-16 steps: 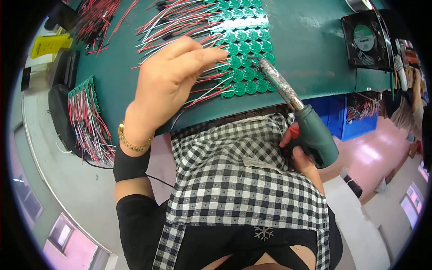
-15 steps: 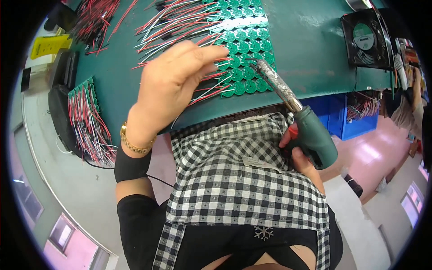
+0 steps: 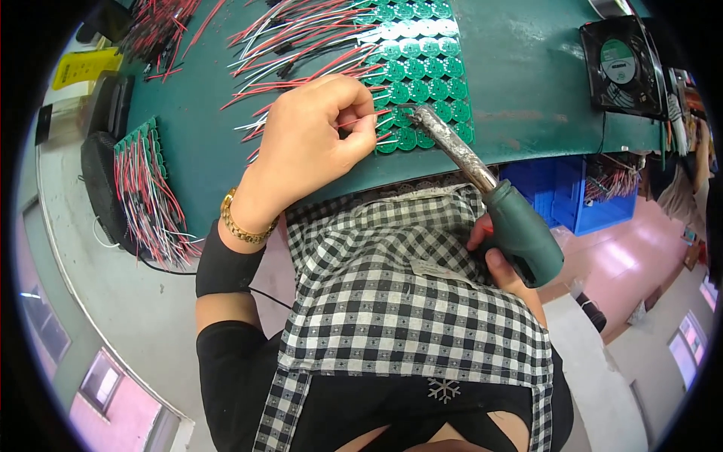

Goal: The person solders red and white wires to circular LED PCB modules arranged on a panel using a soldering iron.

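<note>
A panel of round green circuit boards (image 3: 413, 69) lies on the green worktop, with red and white wires (image 3: 301, 47) fanning out from its left edge. My left hand (image 3: 309, 143) is over those wires, thumb and forefinger pinched on a red wire (image 3: 382, 112) whose end is at a board near the panel's front. In my right hand (image 3: 506, 271) is a soldering gun (image 3: 525, 233) with a green handle and a red trigger. Its dark, bent tip is over the front boards, close to that wire end; whether they touch I cannot tell.
Loose red and black wires (image 3: 157, 38) are heaped at the far left. Another wired board panel (image 3: 151, 196) hangs at the left edge. A black fan (image 3: 621, 64) stands at the right. Below the worktop is a blue bin (image 3: 602, 202) with wires.
My left fingers have closed on a red wire and brought its end to a front board. The soldering gun's tip has shifted left toward that wire. The view has shifted slightly.
</note>
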